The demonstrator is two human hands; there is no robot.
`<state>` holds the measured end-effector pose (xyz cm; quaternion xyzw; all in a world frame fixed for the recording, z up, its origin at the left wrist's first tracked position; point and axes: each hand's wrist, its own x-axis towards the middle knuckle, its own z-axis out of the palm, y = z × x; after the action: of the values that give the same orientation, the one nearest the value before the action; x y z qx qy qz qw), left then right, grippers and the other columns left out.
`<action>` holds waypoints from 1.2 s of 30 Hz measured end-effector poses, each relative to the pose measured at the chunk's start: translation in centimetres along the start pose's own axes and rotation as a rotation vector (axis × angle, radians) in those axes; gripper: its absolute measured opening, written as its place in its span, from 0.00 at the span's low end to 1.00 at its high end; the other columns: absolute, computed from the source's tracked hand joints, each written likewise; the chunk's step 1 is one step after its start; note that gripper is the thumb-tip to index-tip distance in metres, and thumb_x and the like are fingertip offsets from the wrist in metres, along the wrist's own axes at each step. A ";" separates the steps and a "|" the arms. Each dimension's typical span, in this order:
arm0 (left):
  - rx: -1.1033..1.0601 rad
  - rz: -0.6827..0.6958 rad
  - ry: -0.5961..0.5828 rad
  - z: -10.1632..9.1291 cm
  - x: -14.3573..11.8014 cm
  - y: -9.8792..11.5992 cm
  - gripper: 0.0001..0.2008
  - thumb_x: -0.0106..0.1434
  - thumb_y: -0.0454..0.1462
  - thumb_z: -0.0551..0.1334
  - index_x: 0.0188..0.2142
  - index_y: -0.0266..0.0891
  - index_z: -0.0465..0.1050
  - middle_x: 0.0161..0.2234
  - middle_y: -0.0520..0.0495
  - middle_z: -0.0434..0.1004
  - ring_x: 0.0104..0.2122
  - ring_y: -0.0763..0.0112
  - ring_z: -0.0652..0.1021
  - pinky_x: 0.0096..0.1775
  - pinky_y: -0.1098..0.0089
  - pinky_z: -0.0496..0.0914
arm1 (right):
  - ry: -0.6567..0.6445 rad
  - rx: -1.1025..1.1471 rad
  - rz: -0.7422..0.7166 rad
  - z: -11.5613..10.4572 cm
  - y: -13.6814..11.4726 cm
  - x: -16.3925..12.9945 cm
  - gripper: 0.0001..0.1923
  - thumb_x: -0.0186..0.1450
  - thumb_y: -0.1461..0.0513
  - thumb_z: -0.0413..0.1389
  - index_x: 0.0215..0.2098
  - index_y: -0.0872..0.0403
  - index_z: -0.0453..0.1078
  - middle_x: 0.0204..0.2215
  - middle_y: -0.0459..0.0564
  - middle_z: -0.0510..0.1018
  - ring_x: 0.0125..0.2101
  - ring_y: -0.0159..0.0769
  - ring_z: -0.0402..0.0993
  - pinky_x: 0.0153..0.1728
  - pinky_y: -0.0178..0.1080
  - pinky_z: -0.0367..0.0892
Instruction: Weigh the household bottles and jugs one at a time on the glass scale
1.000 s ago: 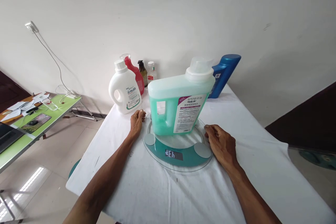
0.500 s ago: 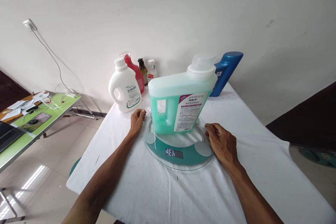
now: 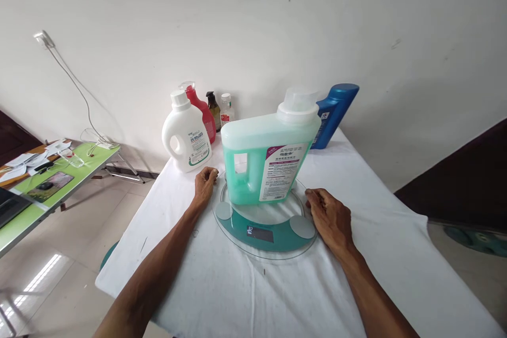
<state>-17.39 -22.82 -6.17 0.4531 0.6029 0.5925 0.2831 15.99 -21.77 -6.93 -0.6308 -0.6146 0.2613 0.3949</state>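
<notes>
A round glass bathroom scale (image 3: 253, 245) lies on the white-clothed table, with a teal band and a small display (image 3: 260, 233). A large jug of green liquid (image 3: 253, 166), with a clear cap and a white and purple label, stands upright on it. My left hand (image 3: 205, 185) is closed at the scale's left rim, its fingers curled and partly hidden. At the right rim my right hand (image 3: 328, 216) pinches the glass edge with thumb and fingers. Neither hand touches the jug.
Behind my left hand stand a white detergent bottle (image 3: 188, 134), a red bottle (image 3: 204, 113), a dark pump bottle (image 3: 214, 111) and a small clear bottle (image 3: 226, 108). A blue bottle (image 3: 335, 113) is at the back right, near the wall. Left is a green table (image 3: 85, 161).
The large digits on the scale's display have gone out; only small characters at its left show now. The whole view has shifted slightly, while both hands keep their places at the rim.
</notes>
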 end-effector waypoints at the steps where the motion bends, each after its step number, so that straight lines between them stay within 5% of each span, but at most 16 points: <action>1: -0.005 0.000 0.001 0.0 0.0 0.0 0.17 0.62 0.51 0.66 0.30 0.39 0.75 0.28 0.50 0.74 0.29 0.69 0.73 0.35 0.67 0.69 | 0.001 -0.002 -0.005 0.0 0.1 0.0 0.20 0.66 0.43 0.49 0.30 0.47 0.71 0.24 0.51 0.81 0.26 0.44 0.75 0.34 0.43 0.66; 20: -0.063 -0.023 0.031 0.0 -0.2 0.1 0.20 0.63 0.53 0.66 0.30 0.40 0.74 0.29 0.48 0.75 0.28 0.69 0.73 0.33 0.67 0.69 | -0.022 -0.048 0.020 0.0 -0.2 -0.1 0.21 0.63 0.41 0.47 0.31 0.46 0.69 0.26 0.53 0.82 0.30 0.49 0.77 0.42 0.48 0.68; 28: -0.097 0.215 0.026 -0.2 -2.3 5.5 0.29 0.66 0.63 0.64 0.45 0.39 0.76 0.39 0.43 0.78 0.40 0.61 0.78 0.44 0.61 0.73 | -0.021 -0.012 -0.022 -0.4 0.2 -0.4 0.24 0.64 0.38 0.46 0.29 0.46 0.69 0.25 0.53 0.81 0.29 0.48 0.77 0.36 0.45 0.67; 32: -0.130 0.355 -0.065 1.4 -3.5 8.9 0.35 0.63 0.65 0.67 0.53 0.39 0.76 0.48 0.39 0.80 0.49 0.53 0.79 0.52 0.56 0.73 | -0.044 -0.004 -0.020 -0.6 0.4 -0.4 0.27 0.65 0.36 0.45 0.31 0.46 0.69 0.25 0.52 0.80 0.29 0.48 0.77 0.34 0.45 0.67; 36: -0.185 0.352 -0.125 3.3 -3.7 11.8 0.35 0.60 0.61 0.72 0.56 0.40 0.77 0.50 0.41 0.82 0.50 0.53 0.79 0.52 0.58 0.74 | -0.056 -0.001 0.015 -0.8 0.4 -0.6 0.29 0.65 0.34 0.45 0.33 0.47 0.70 0.26 0.51 0.80 0.29 0.48 0.76 0.34 0.45 0.67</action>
<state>-10.41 -25.87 4.08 0.5593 0.4390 0.6563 0.2524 16.75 -22.46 -6.91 -0.6280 -0.6211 0.2815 0.3750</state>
